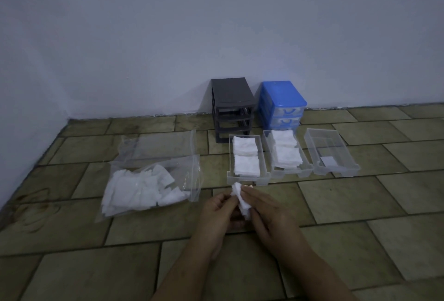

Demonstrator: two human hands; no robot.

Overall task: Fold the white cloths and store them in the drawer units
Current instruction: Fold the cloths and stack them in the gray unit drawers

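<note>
Above the tiled floor, my left hand (219,214) and my right hand (266,211) both pinch one small crumpled white cloth (241,198) between them. Just beyond it lie three clear drawers taken out of their units. The left drawer (230,156) holds two stacks of folded cloths. The middle drawer (268,147) is filled with folded cloths too. The right drawer (346,149) holds only a small pale label. A clear plastic bag (168,156) with several loose white cloths (141,190) lies to the left.
A dark grey drawer unit (231,106) with empty slots and a blue drawer unit (281,103) with two drawers in place stand against the white wall. Greenish floor tiles stretch all around; the wall corner is at far left.
</note>
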